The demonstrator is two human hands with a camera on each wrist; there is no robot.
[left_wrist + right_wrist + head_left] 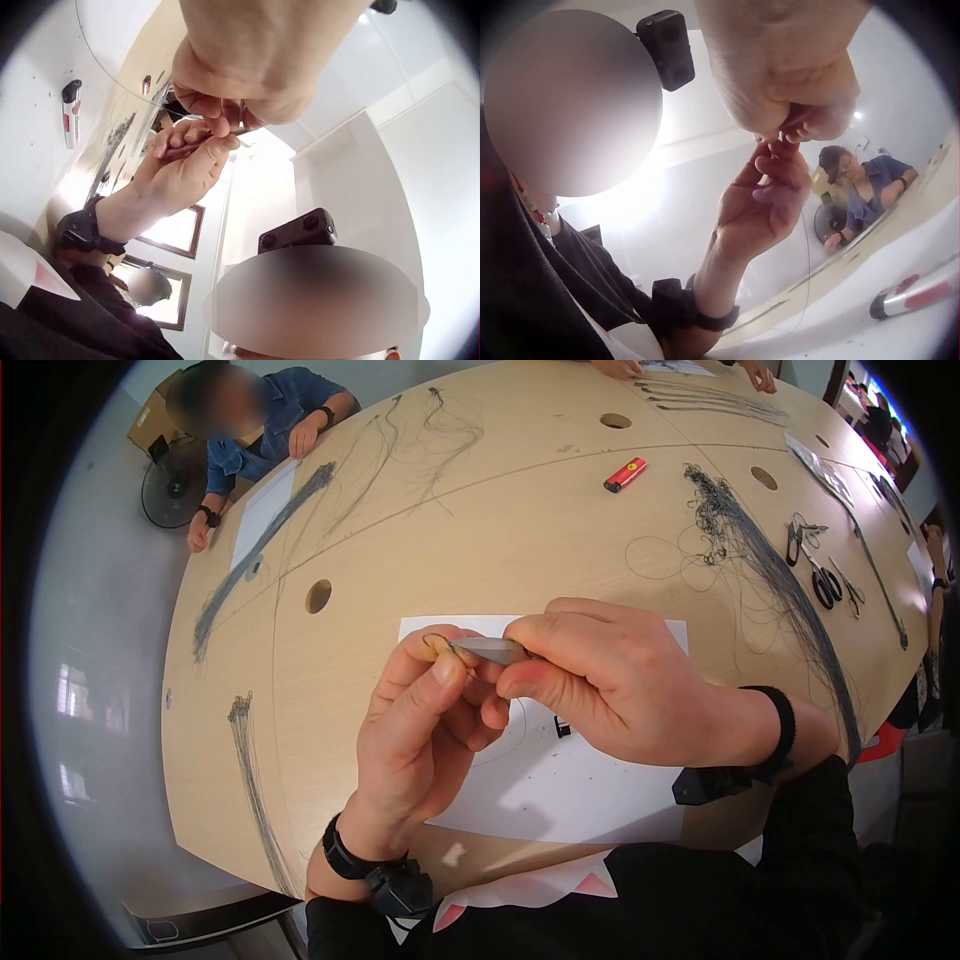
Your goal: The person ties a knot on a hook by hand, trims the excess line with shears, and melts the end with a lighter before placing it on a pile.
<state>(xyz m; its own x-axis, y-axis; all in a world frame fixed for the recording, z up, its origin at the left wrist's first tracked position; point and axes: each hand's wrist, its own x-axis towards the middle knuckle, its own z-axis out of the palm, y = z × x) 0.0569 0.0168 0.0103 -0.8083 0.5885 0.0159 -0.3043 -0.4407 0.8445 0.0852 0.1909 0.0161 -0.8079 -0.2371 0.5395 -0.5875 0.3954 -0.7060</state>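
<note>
Over the white paper, the left hand pinches a thin looped strand between thumb and index finger. The right hand grips a flat grey metal piece, whose tapered end reaches the left fingertips. In the left wrist view, a long thin strand curves away from the hands. Both hands also meet in the right wrist view, where the right hand hides the metal piece. A white and red object with a black end lies on the paper, mostly covered by the right hand in the head view.
Strand bundles lie at left, upper left and right. A red lighter lies beyond the paper, black-handled scissors at right. The table has round holes. A person in blue sits across.
</note>
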